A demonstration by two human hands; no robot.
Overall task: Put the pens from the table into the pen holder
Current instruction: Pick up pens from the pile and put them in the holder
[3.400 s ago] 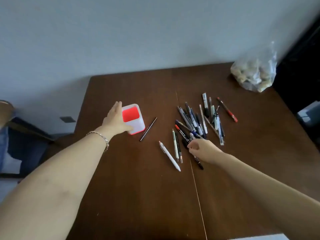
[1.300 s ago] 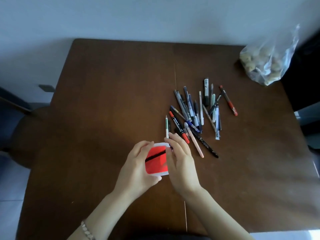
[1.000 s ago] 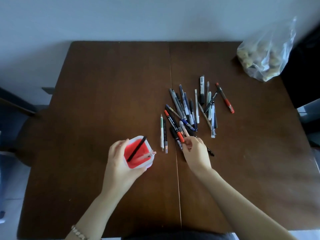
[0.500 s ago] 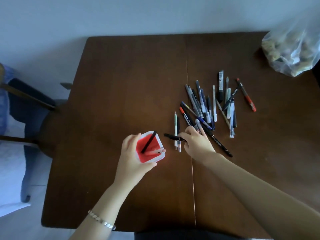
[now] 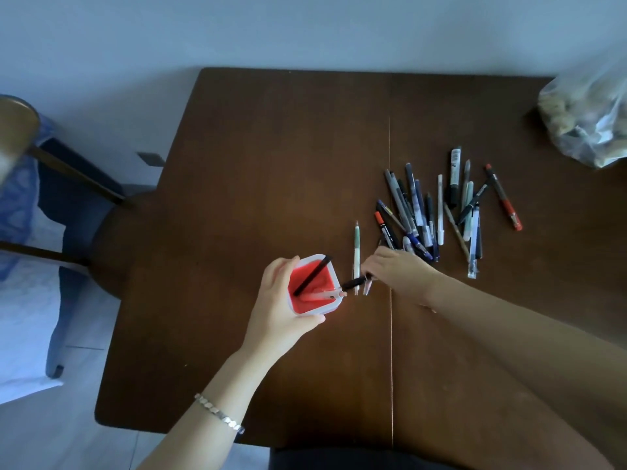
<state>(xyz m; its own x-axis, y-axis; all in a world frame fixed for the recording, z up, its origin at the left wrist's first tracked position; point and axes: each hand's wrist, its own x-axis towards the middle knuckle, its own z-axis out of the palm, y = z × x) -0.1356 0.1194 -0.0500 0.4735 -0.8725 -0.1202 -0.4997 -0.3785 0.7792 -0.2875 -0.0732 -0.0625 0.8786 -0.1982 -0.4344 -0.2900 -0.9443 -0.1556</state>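
Note:
My left hand (image 5: 280, 312) grips the white pen holder (image 5: 330, 308) with the red inside, lifted a little above the brown table (image 5: 271, 164). A thin black pen (image 5: 312, 275) and a pinkish white pen (image 5: 322, 295) lean inside it. My right hand (image 5: 398, 271) holds a black pen (image 5: 354, 283) by its end, tip pointing at the holder's right rim. A pale green pen (image 5: 356, 245) lies just beyond. The pile of several pens (image 5: 437, 212) lies to the right, with a red pen (image 5: 504, 198) at its far side.
A clear plastic bag of lumpy things (image 5: 590, 120) sits at the table's far right corner. A wooden chair (image 5: 61, 184) with blue cloth stands left of the table. The table's left edge is close to the holder.
My right hand has carried the black pen leftward, and its tip now reaches the holder's rim. The camera view has shifted left. My left hand still holds the holder.

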